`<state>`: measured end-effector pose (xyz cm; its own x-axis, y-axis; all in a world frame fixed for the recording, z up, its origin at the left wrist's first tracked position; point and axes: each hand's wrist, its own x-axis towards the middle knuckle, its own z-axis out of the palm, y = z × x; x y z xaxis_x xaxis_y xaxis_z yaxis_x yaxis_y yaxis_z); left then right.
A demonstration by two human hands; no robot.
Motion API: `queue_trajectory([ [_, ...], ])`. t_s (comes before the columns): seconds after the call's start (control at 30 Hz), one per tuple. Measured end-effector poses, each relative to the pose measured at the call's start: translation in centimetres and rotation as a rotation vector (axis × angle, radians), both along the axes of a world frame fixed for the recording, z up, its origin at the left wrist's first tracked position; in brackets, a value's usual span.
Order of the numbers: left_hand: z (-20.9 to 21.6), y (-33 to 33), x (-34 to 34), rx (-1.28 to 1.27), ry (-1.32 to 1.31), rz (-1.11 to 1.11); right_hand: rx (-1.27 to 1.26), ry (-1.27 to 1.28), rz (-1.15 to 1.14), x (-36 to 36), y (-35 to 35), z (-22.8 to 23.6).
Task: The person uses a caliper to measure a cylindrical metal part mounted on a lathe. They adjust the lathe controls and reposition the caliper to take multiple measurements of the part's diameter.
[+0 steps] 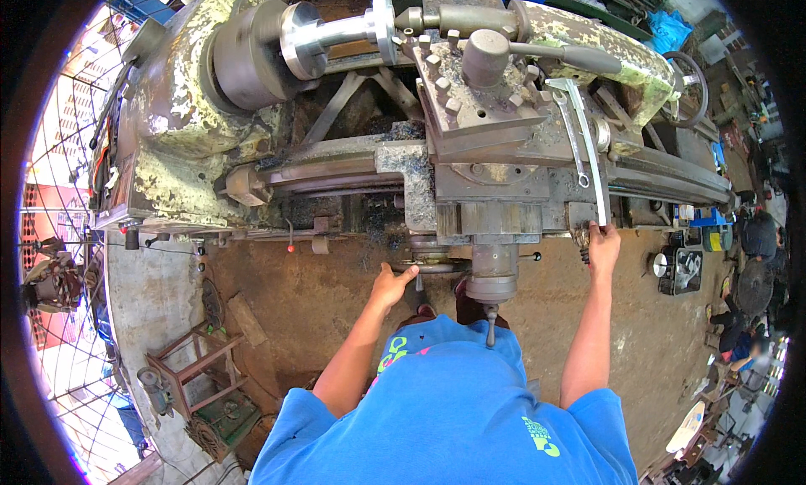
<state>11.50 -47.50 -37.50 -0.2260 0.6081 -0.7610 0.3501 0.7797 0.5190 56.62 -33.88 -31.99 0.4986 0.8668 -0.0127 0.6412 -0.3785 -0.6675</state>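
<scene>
Head view, looking down at someone standing at a big, worn metal lathe. The left hand (393, 288) is at the left side of the carriage handwheel (438, 268), thumb and forefinger spread, thumb right at the rim. The other fingers are mostly hidden, so can't tell how firmly it's gripping, if at all. The right hand (603, 246) is off to the right, fingertips at the near end of a long silver caliper (591, 153), right beside the apron. Fingers look bent, but can't tell if they're pinching the caliper or on something just under it.

That caliper lies lengthwise on the carriage, with a combination wrench (572, 141) just to its left. Further left there's the chunky tool post (485, 61) with its long handle (579, 57) pointing right, and chips (405, 156) all over the metal to the near left of it. On the far side, a shiny flanged workpiece (340, 38) sits between the blurred chuck (252, 52) on the left and the tailstock center (411, 19) on the right.

Out past that: a wooden frame (200, 363) near left, a black tray (682, 271) on the right, and a blue plastic bag (668, 31) far right.
</scene>
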Motion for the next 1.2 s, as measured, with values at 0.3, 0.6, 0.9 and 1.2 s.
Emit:
queue_trajectory([
  [0.3, -0.6, -0.2, -0.2, 0.019, -0.027, 0.021, 0.021, 0.027, 0.004, 0.4, 0.2, -0.7],
  [0.6, -1.3, -0.4, -0.6, 0.037, -0.033, 0.010, -0.003, 0.051, 0.007, 0.6, 0.1, -0.9],
  [0.9, -1.8, -0.5, -0.9, 0.047, -0.029, 0.005, 0.025, 0.056, 0.003, 0.8, 0.2, -1.4],
  [1.2, -3.0, -0.7, -1.4, 0.049, -0.089, 0.028, 0.042, -0.062, 0.009, 0.1, 0.0, -0.4],
])
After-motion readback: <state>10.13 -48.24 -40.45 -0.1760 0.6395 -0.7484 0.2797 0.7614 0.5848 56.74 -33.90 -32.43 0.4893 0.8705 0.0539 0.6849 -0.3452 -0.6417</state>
